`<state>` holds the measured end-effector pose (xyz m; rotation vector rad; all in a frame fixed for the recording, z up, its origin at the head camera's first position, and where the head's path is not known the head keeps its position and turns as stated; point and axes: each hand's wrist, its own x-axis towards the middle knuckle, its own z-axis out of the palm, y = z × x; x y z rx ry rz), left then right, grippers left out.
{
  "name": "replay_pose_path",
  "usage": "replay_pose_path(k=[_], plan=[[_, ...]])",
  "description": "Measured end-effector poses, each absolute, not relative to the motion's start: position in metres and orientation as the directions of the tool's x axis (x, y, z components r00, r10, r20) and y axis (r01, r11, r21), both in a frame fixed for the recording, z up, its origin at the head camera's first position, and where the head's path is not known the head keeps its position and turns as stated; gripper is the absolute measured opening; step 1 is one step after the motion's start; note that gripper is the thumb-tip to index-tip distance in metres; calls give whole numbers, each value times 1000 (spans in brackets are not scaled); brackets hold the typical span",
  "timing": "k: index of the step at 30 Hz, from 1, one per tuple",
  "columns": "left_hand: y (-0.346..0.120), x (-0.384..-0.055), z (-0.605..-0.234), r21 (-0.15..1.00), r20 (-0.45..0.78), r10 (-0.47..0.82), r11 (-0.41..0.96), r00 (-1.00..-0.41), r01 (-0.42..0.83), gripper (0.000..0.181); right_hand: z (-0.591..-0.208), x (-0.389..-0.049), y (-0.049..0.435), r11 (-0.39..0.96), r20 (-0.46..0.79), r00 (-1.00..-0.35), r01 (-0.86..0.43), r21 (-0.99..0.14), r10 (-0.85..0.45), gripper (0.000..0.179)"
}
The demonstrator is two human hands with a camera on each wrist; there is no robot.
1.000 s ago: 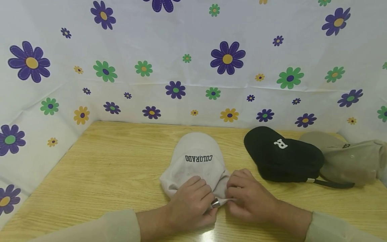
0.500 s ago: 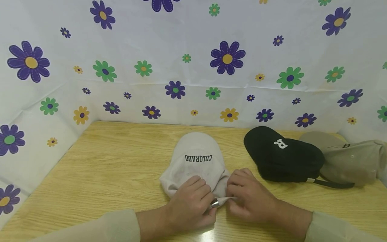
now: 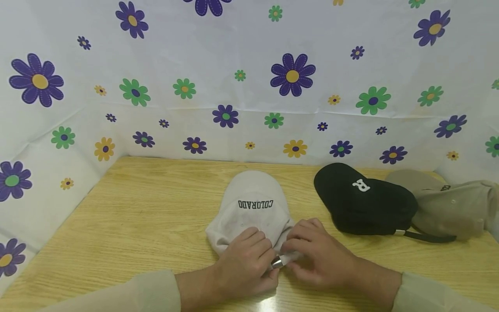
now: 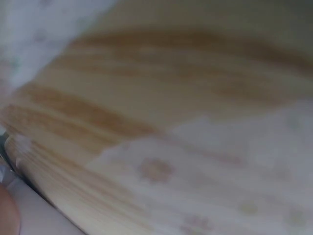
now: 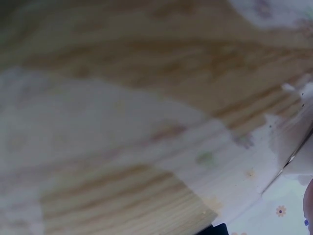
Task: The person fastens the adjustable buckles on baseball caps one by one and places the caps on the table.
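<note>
A light grey baseball cap [image 3: 255, 186] lettered COLORADO lies in the middle of the table, its brim pointing away and the lettering upside down in the head view. My left hand [image 3: 245, 262] grips the back of the cap beside a metal strap buckle [image 3: 277, 262], fingers curled over the edge. From the other side, my right hand [image 3: 321, 255] pinches the pale strap [image 3: 290, 258] close to that buckle. The strap's end is hidden by the right fingers. Both wrist views are blurred, with only a bit of a finger [image 4: 7, 215] and pale cloth at the edge.
To the right lies a black cap [image 3: 370, 203] with a white R, its strap trailing toward a khaki cap [image 3: 452, 212] that it partly covers. Behind the wooden table [image 3: 156, 208] hangs a white cloth [image 3: 234, 43] printed with flowers.
My right hand has shifted slightly left along the strap, nearer the buckle, and the strap shows broader between the hands. The left hand and the caps stay put.
</note>
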<state>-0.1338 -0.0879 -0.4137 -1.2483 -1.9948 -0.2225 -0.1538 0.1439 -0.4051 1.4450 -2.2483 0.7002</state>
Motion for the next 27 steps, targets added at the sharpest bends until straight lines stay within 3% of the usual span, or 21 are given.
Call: replay_pose_path(k=[27], plan=[[-88,-134,-413,-224,685,690,503,-233,835,14,-403,-153,142,315,529,-355,-934,-168,-771,6]])
